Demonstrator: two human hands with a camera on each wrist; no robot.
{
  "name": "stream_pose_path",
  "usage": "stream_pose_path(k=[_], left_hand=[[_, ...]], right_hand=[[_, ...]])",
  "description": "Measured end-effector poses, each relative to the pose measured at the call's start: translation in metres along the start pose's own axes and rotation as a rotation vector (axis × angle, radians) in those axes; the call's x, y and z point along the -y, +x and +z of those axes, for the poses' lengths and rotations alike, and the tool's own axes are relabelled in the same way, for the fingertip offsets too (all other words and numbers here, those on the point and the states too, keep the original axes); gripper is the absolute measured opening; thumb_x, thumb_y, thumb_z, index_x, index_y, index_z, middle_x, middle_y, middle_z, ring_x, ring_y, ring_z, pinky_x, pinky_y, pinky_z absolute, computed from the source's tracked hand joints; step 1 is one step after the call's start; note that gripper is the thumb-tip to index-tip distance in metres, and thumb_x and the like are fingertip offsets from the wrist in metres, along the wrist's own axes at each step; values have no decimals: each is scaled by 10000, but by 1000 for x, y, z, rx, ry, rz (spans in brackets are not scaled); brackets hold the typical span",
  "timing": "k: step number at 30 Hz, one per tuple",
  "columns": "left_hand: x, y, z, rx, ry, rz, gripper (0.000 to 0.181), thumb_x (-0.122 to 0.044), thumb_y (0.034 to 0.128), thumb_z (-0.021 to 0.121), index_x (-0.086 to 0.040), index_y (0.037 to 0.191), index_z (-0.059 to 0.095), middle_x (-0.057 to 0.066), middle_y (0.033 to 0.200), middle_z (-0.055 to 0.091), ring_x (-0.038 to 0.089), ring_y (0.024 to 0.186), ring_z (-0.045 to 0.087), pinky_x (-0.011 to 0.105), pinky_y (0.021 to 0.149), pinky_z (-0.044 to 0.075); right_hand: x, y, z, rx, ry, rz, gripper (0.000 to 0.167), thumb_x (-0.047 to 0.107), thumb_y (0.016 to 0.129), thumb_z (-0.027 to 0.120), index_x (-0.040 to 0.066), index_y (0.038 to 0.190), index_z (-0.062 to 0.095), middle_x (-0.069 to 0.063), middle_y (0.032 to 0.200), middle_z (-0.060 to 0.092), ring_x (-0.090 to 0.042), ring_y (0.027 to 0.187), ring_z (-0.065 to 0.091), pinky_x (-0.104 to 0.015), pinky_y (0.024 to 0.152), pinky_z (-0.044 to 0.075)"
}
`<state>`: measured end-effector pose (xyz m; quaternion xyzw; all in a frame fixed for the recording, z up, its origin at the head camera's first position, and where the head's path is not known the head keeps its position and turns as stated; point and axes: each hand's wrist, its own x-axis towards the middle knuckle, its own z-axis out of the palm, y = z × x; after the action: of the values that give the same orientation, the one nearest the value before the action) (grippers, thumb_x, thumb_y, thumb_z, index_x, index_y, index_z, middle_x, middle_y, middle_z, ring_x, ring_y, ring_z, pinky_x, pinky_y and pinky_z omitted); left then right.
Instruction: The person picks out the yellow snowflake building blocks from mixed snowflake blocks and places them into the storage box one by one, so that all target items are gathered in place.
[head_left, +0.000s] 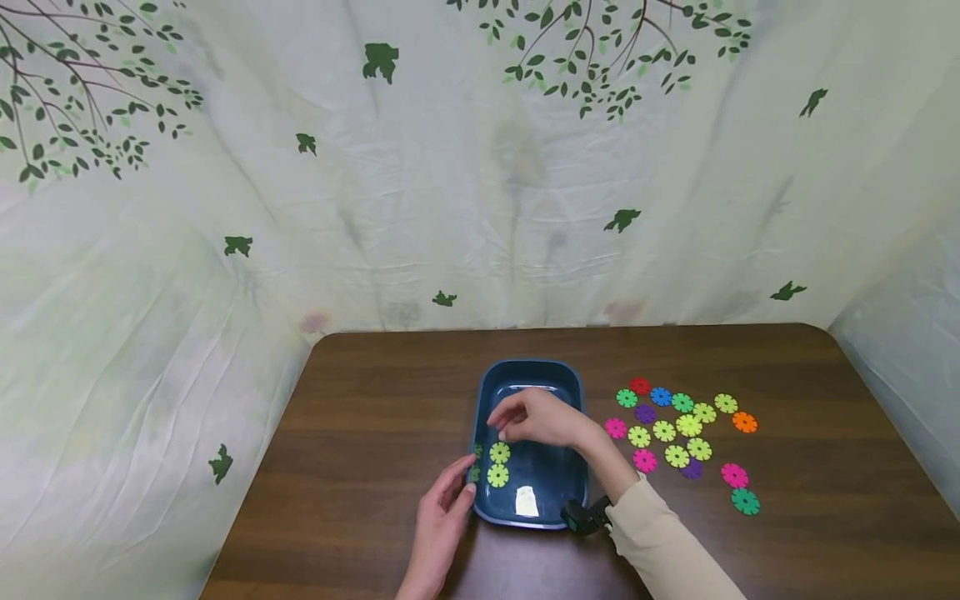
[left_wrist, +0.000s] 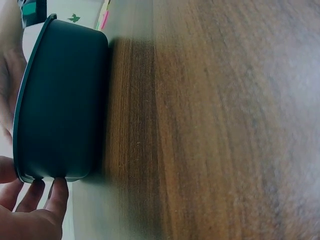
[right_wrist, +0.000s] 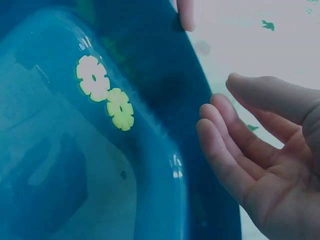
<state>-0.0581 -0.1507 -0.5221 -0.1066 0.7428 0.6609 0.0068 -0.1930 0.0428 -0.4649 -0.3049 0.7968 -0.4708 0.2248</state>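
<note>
A deep blue plastic tray (head_left: 532,500) stands on the table. Two yellow-green, flower-shaped notched discs (head_left: 498,463) lie inside it, near its left wall. At the tray's left side is my left hand (head_left: 441,517); in the left wrist view its thumb and fingertips (left_wrist: 59,187) hold the rim and outer wall. Over the tray's interior reaches my right hand (head_left: 542,417). In the right wrist view this hand (right_wrist: 270,160) has loosely bent fingers with nothing between them, apart from the two discs (right_wrist: 120,109).
Right of the tray, several notched discs (head_left: 688,425) in yellow-green, pink, purple, blue, green, red and orange lie scattered on the brown table (head_left: 375,417). A black wrist camera (head_left: 585,517) sits by my right forearm. Behind hangs a leaf-patterned cloth (head_left: 450,183).
</note>
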Motion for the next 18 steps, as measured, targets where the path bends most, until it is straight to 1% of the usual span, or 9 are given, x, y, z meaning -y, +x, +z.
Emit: stream_pose_path(k=[2,4,8,11,13,16,18], left_hand=[[0,0,0,-3,-3,1,377,-25,956,580,-109,1321,623,85,1394,546,296,1301,485,420,1053,410],[1,-1,-1,-4,-9,12,378,-21,955,582,-101,1322,621,86,1391,549,291,1296,491,403,1054,410],[1,-1,-1,-6,-21,43,377,-13,953,585,-75,1323,615,100,1386,552,293,1286,501,321,1028,423],[1,-2,-1,0,-44,62,379,-6,949,588,-63,1324,611,112,1390,546,302,1291,495,259,997,424],[1,-2,0,7,-55,67,381,-4,947,588,-59,1324,610,116,1392,544,309,1293,491,238,983,427],[1,-2,0,7,-64,59,382,4,942,589,-59,1318,614,113,1388,547,303,1297,488,235,983,426],[1,-2,0,2,-56,50,384,9,938,589,-58,1314,617,112,1383,551,300,1294,491,251,989,432]], right_hand=[[1,-5,0,0,11,-10,223,65,912,683,35,1132,708,-65,1023,707,-128,883,647,-279,819,549],[3,-10,0,-10,6,-18,219,70,910,687,61,1127,711,-32,1023,704,-124,887,648,-274,817,548],[6,-20,0,-27,-40,-23,218,115,898,715,134,1116,712,62,1016,687,-104,898,640,-266,809,539],[7,-28,-1,-36,-64,-10,231,160,894,730,165,1124,707,89,1031,680,-106,931,627,-283,825,531],[6,-34,-2,-49,-64,-2,238,185,898,730,174,1134,702,94,1045,677,-109,952,619,-299,844,526],[5,-44,-3,-92,-40,4,238,217,902,728,183,1136,702,96,1056,676,-107,963,621,-324,864,529],[3,-51,-2,-138,-25,3,231,244,910,720,206,1137,703,105,1061,677,-96,960,620,-328,868,530]])
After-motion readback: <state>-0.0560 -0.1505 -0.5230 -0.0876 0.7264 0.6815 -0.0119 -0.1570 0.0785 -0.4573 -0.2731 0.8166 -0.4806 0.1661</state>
